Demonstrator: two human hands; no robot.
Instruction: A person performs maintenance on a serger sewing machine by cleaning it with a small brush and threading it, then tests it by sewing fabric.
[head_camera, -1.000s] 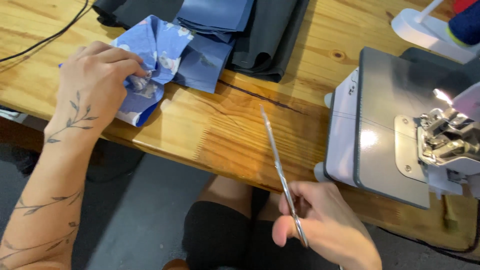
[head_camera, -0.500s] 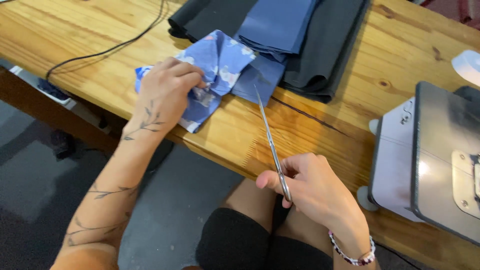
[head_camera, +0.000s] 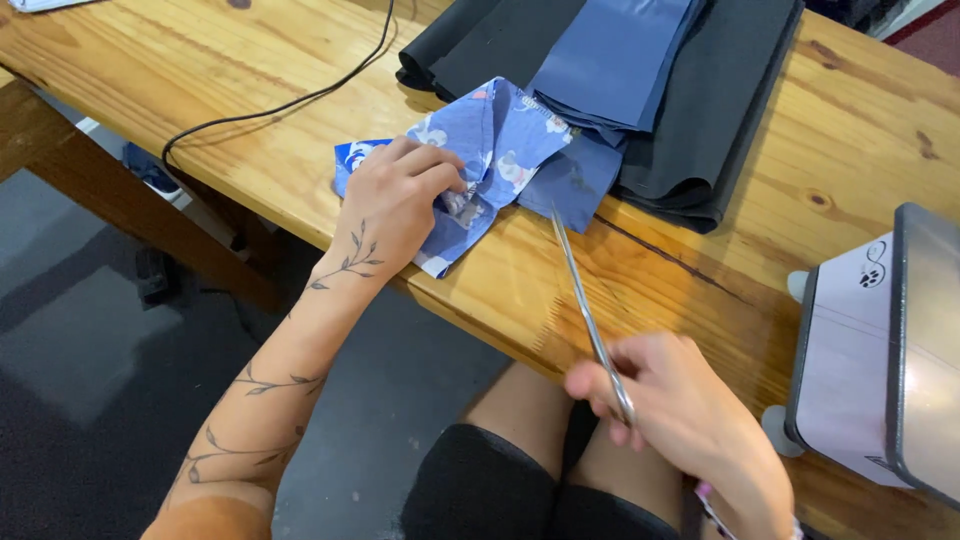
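My left hand (head_camera: 400, 200) presses down on a folded piece of blue printed fabric (head_camera: 500, 150) near the front edge of the wooden table (head_camera: 250, 70), fingers curled onto the cloth. My right hand (head_camera: 680, 420) grips the handles of long silver scissors (head_camera: 585, 305). The blades are together and point up toward the lower right edge of the blue fabric, the tip just short of it.
Folded black cloth (head_camera: 700, 130) and plain blue cloth (head_camera: 610, 60) lie stacked behind the printed piece. A white sewing machine (head_camera: 880, 350) stands at the right. A black cable (head_camera: 290, 100) crosses the table's left part. Below the table edge are my legs and the dark floor.
The view has swung left, so the sewing machine sits further right. My right hand has carried the scissors closer to the fabric. My left hand stays on the cloth.
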